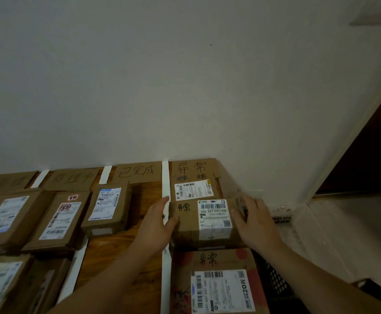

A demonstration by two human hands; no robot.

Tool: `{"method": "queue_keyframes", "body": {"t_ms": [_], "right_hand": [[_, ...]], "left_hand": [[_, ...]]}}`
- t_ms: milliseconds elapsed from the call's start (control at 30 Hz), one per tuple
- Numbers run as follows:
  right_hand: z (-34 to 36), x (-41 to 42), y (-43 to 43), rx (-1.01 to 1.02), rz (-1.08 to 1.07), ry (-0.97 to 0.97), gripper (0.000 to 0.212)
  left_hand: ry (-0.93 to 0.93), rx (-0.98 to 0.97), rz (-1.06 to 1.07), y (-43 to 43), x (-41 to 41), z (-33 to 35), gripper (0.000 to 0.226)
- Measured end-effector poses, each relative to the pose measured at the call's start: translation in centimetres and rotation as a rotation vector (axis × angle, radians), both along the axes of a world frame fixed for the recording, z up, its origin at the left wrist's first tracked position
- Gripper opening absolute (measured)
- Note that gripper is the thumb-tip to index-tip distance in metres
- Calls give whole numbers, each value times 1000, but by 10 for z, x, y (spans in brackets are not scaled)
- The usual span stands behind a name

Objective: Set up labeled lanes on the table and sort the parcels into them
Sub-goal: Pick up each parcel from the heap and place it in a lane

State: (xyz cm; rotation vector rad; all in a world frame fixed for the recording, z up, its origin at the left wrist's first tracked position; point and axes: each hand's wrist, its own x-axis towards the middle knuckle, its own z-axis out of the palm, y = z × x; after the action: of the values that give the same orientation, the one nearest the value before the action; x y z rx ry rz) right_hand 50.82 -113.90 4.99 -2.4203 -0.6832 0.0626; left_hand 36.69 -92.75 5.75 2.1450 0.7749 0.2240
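The step in hand is sorting: a parcel (205,224) is being placed in the outermost lane, the one headed by a cardboard card (192,168) with two handwritten characters. The parcel sits between the two grips. The left grip (160,225) clasps its left end with fingers curled against the side, and the right grip (256,220) holds the right end with fingers over the top edge. Whether its underside already rests on anything cannot be told.

The parcel's long axis runs across the lane, from one grip to the other. Its shipping label faces up, and the print reads upright to the person, so the label's top points away toward the wall. The same two characters are written on the parcel's top, close to the left grip.

Just beyond the grips lies a labelled parcel (194,190), and nearer the person another parcel (216,284). A white tape strip (165,177) passes under the left grip. Left of that grip, further parcels (108,205) lie on the desk (117,250).

The next move probably calls for setting the parcel squarely right of the tape, then letting go.
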Motion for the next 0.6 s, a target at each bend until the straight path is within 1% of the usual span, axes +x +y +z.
{"method": "queue_keyframes", "body": {"t_ms": [33,67,100,133,233,333,400,500,600], "right_hand": [[1,-1,-1,-21,64,-92,41],[2,-3,0,-58,136,-160,40],[1,-5,0,-105,194,-204,39],[-1,-7,0,-147,223,-232,39],[3,-3,5,-199,205,-253,40],[19,2,25,-238,231,-283,41],[33,-6,50,-217,282,-278,42],[55,-36,101,-196,382,-310,43],[73,-90,164,-195,508,-342,41]], "left_hand": [[23,184,-82,1,-1,-1,60],[53,327,-171,1,-2,-1,58],[95,386,-240,0,-3,-1,54],[134,377,-273,-1,-2,-1,51],[167,278,-279,1,1,5,50],[139,260,-269,12,-6,19,51],[120,247,-249,28,-22,29,52],[116,262,-190,67,-65,47,54],[115,364,-115,120,-137,65,53]]}}
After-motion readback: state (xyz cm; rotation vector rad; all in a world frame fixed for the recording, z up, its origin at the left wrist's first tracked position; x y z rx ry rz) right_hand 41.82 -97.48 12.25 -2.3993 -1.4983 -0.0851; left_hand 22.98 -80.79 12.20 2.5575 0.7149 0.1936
